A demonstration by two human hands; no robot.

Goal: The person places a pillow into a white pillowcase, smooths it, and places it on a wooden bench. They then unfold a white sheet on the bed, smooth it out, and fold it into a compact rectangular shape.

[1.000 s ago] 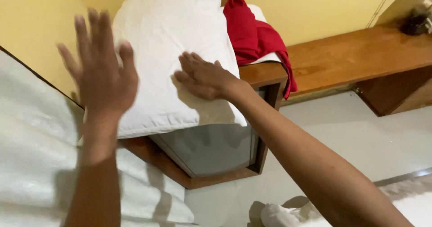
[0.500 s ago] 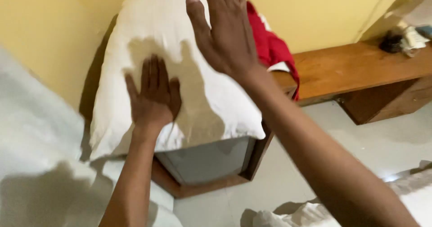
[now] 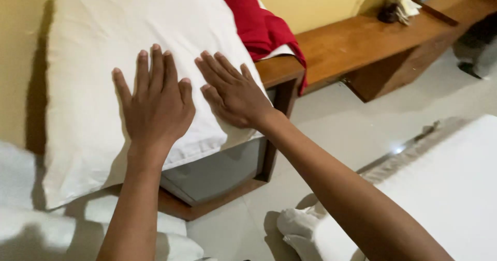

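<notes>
Pillow (image 3: 93,59): white, soft, smooth cloth, rectangular, lying on a wooden bedside cabinet (image 3: 282,69) against the yellow wall; its near edge overhangs the cabinet front. Left hand (image 3: 155,106): flat, fingers spread, palm pressed on the pillow. Right hand (image 3: 233,93): flat, fingers open, just beside it near the pillow's right edge. Red cloth (image 3: 259,25): crumpled, draped over the cabinet's far right corner. Wooden bench (image 3: 362,43): long, smooth, far right. Pale floor (image 3: 336,131): open between cabinet and white bedding (image 3: 445,188).
</notes>
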